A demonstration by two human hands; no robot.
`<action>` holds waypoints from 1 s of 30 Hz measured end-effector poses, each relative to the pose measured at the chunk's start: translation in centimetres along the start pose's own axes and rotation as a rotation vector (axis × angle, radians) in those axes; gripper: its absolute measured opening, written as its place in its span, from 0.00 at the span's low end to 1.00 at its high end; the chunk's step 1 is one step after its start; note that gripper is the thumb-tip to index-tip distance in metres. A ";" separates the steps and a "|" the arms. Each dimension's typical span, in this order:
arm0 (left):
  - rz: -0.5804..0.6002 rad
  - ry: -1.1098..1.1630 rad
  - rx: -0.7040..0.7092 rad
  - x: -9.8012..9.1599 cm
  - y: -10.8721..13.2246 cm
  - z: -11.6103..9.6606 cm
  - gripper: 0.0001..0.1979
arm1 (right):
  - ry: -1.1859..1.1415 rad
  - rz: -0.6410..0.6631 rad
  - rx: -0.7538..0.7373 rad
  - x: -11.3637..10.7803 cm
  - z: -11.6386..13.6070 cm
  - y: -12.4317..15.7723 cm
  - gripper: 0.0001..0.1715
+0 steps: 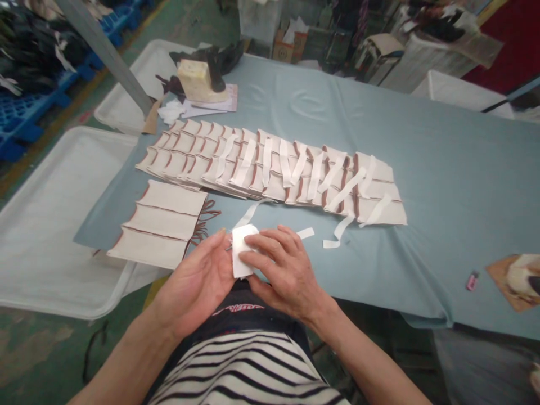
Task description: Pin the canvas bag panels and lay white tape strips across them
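Observation:
Both my hands meet at a small white piece (243, 251) in front of my body, at the table's near edge. My left hand (198, 281) lies palm up, its fingers against the piece's left side. The fingers of my right hand (287, 267) are bent over its face, the thumb below. A white strip (251, 212) trails just behind it, and a shorter strip (306, 232) lies to the right. Overlapping cream panels with brown edging (270, 163) form a long row across the table, white strips on many. One separate panel (162, 224) with brown cords lies at left.
The table has a blue-grey cover (426, 169). White trays (63, 225) stand at the left beside a metal post (105, 56). A yellowish block (196, 81) sits on papers at the back. A pink object (472, 280) and a brown board (504, 278) are at the right.

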State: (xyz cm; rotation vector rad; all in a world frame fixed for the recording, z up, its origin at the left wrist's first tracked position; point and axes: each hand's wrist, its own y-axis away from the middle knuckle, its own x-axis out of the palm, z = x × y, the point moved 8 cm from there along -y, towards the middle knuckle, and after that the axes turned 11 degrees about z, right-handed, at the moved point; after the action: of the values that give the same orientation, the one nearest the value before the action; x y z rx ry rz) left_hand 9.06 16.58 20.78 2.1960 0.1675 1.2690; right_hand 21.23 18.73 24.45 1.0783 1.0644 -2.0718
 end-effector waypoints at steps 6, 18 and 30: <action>0.079 -0.017 -0.041 -0.2 0.3 -1.0 0.23 | -0.042 -0.054 0.035 0.6 0.9 -0.8 0.11; 0.283 -0.305 -0.063 -5.0 0.6 -4.1 0.27 | -0.531 -0.225 0.535 3.8 1.3 -4.3 0.13; 0.278 -0.696 0.030 -6.5 0.2 -7.6 0.23 | -0.412 -0.263 0.600 5.6 1.7 -6.6 0.10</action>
State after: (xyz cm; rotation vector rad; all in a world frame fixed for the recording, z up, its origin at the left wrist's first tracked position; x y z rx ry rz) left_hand -0.73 17.09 18.81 2.6089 -0.4063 0.5600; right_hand 12.67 20.02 22.85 0.7266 0.3972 -2.7686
